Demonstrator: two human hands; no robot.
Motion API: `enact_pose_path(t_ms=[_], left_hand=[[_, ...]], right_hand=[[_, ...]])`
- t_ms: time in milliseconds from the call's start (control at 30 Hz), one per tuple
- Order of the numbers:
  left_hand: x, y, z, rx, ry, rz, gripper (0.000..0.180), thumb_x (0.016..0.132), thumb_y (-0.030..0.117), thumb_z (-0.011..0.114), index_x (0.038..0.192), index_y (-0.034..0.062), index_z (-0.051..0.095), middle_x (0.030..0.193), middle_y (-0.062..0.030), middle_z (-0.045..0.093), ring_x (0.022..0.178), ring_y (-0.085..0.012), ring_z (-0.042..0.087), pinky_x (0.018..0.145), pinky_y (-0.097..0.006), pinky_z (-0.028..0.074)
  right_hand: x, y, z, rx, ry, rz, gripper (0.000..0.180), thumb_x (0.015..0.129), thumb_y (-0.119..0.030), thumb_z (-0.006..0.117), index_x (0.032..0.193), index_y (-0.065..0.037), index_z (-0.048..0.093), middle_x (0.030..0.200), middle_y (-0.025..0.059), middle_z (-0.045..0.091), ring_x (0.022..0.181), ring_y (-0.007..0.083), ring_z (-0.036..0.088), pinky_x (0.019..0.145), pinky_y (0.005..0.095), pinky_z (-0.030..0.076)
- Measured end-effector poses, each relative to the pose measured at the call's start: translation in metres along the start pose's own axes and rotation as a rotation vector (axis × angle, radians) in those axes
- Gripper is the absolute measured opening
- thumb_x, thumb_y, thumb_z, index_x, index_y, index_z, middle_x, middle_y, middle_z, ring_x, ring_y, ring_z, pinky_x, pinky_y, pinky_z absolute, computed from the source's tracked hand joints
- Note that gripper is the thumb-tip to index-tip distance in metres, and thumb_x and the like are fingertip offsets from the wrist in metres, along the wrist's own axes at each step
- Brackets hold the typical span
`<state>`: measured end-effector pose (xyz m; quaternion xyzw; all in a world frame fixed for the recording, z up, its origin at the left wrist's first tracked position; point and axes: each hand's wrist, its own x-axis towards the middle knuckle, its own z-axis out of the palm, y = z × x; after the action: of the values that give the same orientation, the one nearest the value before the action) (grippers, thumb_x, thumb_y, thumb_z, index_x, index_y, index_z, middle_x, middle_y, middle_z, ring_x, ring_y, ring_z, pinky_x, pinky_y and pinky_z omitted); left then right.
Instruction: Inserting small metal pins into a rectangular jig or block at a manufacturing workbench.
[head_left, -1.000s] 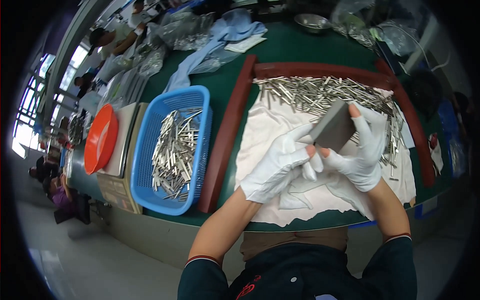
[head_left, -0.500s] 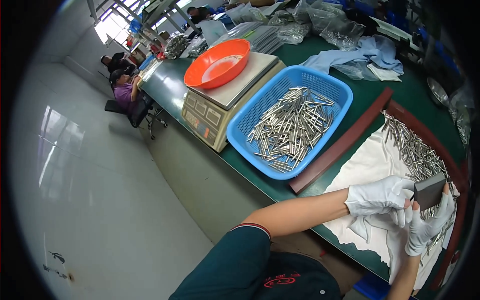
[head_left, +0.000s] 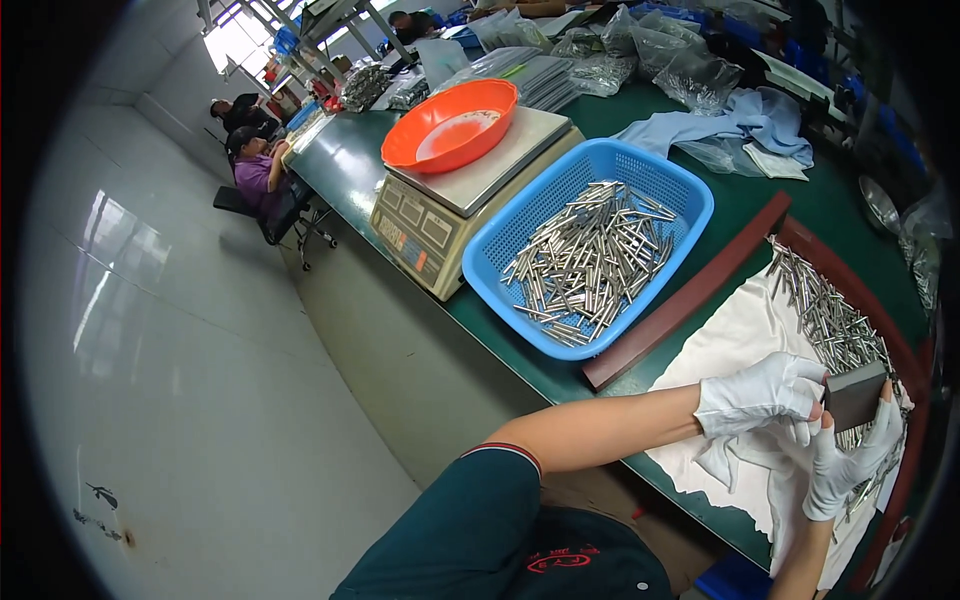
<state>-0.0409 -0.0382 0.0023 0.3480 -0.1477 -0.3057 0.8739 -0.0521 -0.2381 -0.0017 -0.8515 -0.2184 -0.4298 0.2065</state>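
Note:
My right hand (head_left: 852, 462), in a white glove with bare fingertips, grips a dark grey rectangular block (head_left: 856, 396) and holds it above the pale cloth. Against the block's left side, my left hand (head_left: 765, 395), gloved the same way, has its fingers curled together. Whatever they pinch is too small or hidden to make out. Just beyond both hands a heap of thin metal pins (head_left: 820, 300) lies on the white cloth (head_left: 735, 335). A dark red wooden rail (head_left: 690, 290) borders the cloth. More metal pins (head_left: 590, 262) fill a blue plastic basket (head_left: 480, 250) further left.
A weighing scale (head_left: 415, 240) stands left of the basket, with an orange bowl (head_left: 405, 150) on its plate. Blue cloth (head_left: 735, 120) and plastic bags (head_left: 690, 70) lie along the back of the green table (head_left: 345, 155). Another person (head_left: 258, 170) sits at its far left end.
The view has shifted slightly, so the basket and scale appear a little further right. The block and both hands sit slightly further left in the picture, with the hold on the block unchanged.

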Motion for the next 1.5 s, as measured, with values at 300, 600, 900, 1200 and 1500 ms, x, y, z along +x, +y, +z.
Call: enact_pose_path(t_ms=[300, 600, 900, 1200, 1500], left_hand=[[0.002, -0.001, -0.006, -0.011, 0.010, 0.054, 0.034, 0.079, 0.008, 0.068, 0.109, -0.0050, 0.057, 0.087, -0.0099, 0.066, 0.068, -0.0140, 0.063, 0.064, -0.023, 0.050], [0.000, 0.001, 0.000, 0.015, -0.008, 0.004, 0.061, 0.079, 0.006, 0.071, 0.131, -0.0113, 0.042, 0.091, -0.0125, 0.066, 0.074, -0.0155, 0.064, 0.066, -0.029, 0.055], [-0.005, 0.005, 0.004, 0.009, 0.051, -0.009, 0.051, 0.078, 0.001, 0.069, 0.123, -0.0109, 0.048, 0.085, -0.0122, 0.067, 0.071, -0.0167, 0.066, 0.065, -0.025, 0.052], [0.000, 0.011, -0.011, 0.031, 0.061, -0.013, 0.073, 0.084, 0.005, 0.068, 0.142, -0.0076, 0.026, 0.084, -0.0084, 0.064, 0.074, -0.0162, 0.065, 0.070, -0.026, 0.052], [0.003, 0.020, 0.005, 0.107, 0.111, -0.106, 0.085, 0.078, 0.013, 0.076, 0.146, -0.0012, 0.027, 0.079, -0.0067, 0.064, 0.071, -0.0139, 0.062, 0.069, -0.025, 0.050]], right_hand=[[-0.001, 0.002, -0.001, 0.006, -0.010, -0.019, 0.079, 0.078, -0.037, 0.076, 0.139, -0.002, 0.042, 0.132, 0.0166, 0.050, 0.117, 0.0320, 0.049, 0.100, 0.0411, 0.039], [0.004, -0.003, -0.002, 0.009, -0.025, -0.009, 0.080, 0.079, -0.040, 0.075, 0.140, -0.002, 0.041, 0.130, 0.0170, 0.050, 0.116, 0.0322, 0.049, 0.100, 0.0410, 0.038], [0.002, -0.002, 0.001, 0.069, -0.005, -0.014, 0.077, 0.079, -0.037, 0.074, 0.139, -0.002, 0.042, 0.130, 0.0176, 0.050, 0.116, 0.0320, 0.049, 0.100, 0.0402, 0.037], [0.014, 0.004, -0.010, 0.034, -0.019, 0.104, 0.079, 0.071, -0.038, 0.079, 0.133, 0.002, 0.049, 0.116, 0.0155, 0.053, 0.107, 0.0303, 0.052, 0.093, 0.0387, 0.042], [0.013, 0.004, -0.009, 0.176, 0.011, 0.123, 0.083, 0.063, -0.033, 0.083, 0.132, -0.002, 0.048, 0.114, 0.0129, 0.053, 0.100, 0.0268, 0.051, 0.086, 0.0382, 0.044]])
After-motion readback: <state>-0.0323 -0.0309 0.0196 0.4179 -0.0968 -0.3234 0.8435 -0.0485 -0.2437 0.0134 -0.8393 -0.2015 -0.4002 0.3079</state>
